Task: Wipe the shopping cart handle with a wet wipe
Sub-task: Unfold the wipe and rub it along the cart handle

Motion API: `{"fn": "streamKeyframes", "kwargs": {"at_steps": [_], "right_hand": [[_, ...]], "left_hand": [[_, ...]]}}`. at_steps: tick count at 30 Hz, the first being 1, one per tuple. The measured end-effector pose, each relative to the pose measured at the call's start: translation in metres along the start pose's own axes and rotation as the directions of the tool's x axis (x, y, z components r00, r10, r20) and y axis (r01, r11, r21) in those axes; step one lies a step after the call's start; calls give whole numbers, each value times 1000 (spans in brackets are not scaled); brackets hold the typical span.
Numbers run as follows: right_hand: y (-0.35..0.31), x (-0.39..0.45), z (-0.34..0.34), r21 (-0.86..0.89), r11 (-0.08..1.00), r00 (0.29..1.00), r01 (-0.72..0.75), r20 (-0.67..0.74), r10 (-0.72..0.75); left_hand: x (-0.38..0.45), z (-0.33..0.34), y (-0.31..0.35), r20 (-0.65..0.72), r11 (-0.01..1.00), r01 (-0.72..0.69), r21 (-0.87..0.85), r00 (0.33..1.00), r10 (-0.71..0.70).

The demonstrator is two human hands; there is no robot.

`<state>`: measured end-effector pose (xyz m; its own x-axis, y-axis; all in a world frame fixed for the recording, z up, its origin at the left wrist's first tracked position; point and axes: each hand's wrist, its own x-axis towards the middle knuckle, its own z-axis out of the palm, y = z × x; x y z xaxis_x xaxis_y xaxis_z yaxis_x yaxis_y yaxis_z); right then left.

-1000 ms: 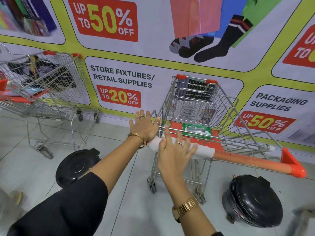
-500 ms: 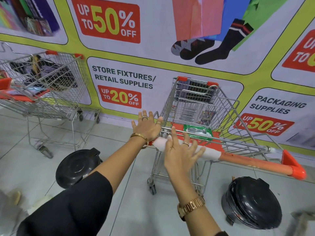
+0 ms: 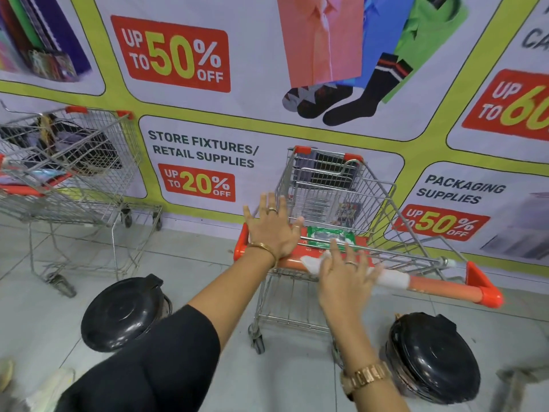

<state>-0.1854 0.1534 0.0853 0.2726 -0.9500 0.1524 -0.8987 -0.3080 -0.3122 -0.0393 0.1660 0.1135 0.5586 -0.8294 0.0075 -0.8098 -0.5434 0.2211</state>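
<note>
A metal shopping cart (image 3: pixel 335 188) stands in front of me with its orange handle (image 3: pixel 439 288) running across the view. My left hand (image 3: pixel 270 230) lies flat on the handle's left end, fingers spread. My right hand (image 3: pixel 344 278) presses a white wet wipe (image 3: pixel 392 279) onto the middle of the handle with a flat palm and extended fingers. The wipe sticks out on both sides of that hand. A green pack of wipes (image 3: pixel 326 234) lies on the cart's red seat flap, just beyond the handle.
Two black round lidded bins sit on the tiled floor, one (image 3: pixel 124 313) left of the cart and one (image 3: pixel 433 358) right of it. A second cart (image 3: pixel 68 162) holding goods stands at the left. A printed sale banner (image 3: pixel 202 150) covers the wall right behind the carts.
My right hand has slid the wipe to the right along the handle, baring the orange left part. The left hand stays at the left end.
</note>
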Motion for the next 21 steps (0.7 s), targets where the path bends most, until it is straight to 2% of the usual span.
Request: {"fn": "streamKeyframes", "kwargs": {"at_steps": [3,5,9,11,13,16,21], "right_hand": [[10,-2,-1,-3,998,998,63,9,-63],[38,5,-7,-7,1000,999,-23,-25,23],[48,7,-10,54,988,987,-146,-61,149],[25,4,-4,34,994,995,-103,-13,103],[3,-4,4,18,1000,1000,2,7,-3],[3,-4,5,18,998,998,59,5,-59],[68,10,-14,-49,990,990,-132,-50,129]], "left_hand": [[0,10,7,36,999,4,-37,999,-2],[1,14,3,73,989,81,-127,995,-72],[2,18,8,90,975,90,-201,993,-74],[2,20,11,85,973,90,-215,994,-73],[2,21,10,77,971,86,-222,995,-70],[3,20,3,73,968,84,-238,995,-68],[4,21,3,75,976,66,-206,996,-52]]}}
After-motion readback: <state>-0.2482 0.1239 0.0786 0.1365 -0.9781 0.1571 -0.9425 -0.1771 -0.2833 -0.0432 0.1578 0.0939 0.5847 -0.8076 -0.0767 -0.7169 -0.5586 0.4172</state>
